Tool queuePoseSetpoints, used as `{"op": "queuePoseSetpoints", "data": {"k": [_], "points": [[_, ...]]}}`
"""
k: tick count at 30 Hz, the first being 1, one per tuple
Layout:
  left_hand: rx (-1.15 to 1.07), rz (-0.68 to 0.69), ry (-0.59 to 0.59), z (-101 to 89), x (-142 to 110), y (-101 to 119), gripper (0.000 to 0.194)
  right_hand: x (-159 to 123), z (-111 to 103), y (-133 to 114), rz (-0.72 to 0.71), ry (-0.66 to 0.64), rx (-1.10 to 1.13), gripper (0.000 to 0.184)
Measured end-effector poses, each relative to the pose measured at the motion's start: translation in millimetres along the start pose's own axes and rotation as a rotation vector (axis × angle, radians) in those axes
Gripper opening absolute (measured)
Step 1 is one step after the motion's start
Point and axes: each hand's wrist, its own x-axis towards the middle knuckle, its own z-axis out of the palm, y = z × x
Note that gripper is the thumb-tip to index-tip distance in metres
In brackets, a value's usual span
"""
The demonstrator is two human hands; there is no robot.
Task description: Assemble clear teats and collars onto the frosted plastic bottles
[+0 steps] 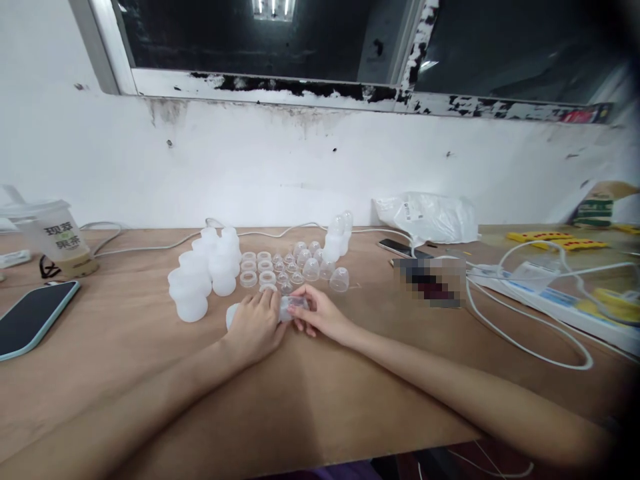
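My left hand (256, 319) is wrapped round a frosted white plastic bottle (231, 315) lying on its side, with its base showing past my fingers. At the bottle's other end, my right hand (320, 312) grips a clear dome cap (293, 307) between thumb and fingers. Just behind my hands stand several clear ring collars (249, 279), small clear teats (282, 278) and loose dome caps (339, 279). To the left are several frosted bottle bodies (192, 307) in rows. Whether a collar and teat sit under the held cap is hidden by my fingers.
Several assembled bottles (334, 247) stand at the back. A drink cup (63, 237) and a phone (37, 317) are at the left. Behind on the right lies a white plastic bag (430, 217); white cables (530, 357) loop beside a power strip (540, 300).
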Motion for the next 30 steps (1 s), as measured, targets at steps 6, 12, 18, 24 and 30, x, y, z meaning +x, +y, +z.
{"op": "queuePoseSetpoints", "data": {"k": [6,12,18,24,30], "points": [[-0.036,0.013,-0.122,-9.3,5.9,-6.4,0.037,-5.5,-8.6,-6.9,-0.1,-0.04,-0.094,0.033],[-0.034,-0.119,-0.126,-6.7,10.5,-20.8,0.05,-2.4,-50.3,-33.3,-0.304,0.134,-0.704,0.032],[-0.003,-0.117,-0.109,-1.8,10.0,-21.7,0.049,2.0,-72.0,-20.7,-0.152,0.083,-1.372,0.031],[-0.014,-0.109,-0.1,-4.5,10.0,-18.8,0.049,2.0,-58.6,-16.1,-0.152,0.29,-1.38,0.04],[-0.044,-0.037,-0.094,-3.9,7.7,-5.4,0.051,-6.3,-24.1,-24.9,-0.181,0.011,-0.672,0.031]]}}
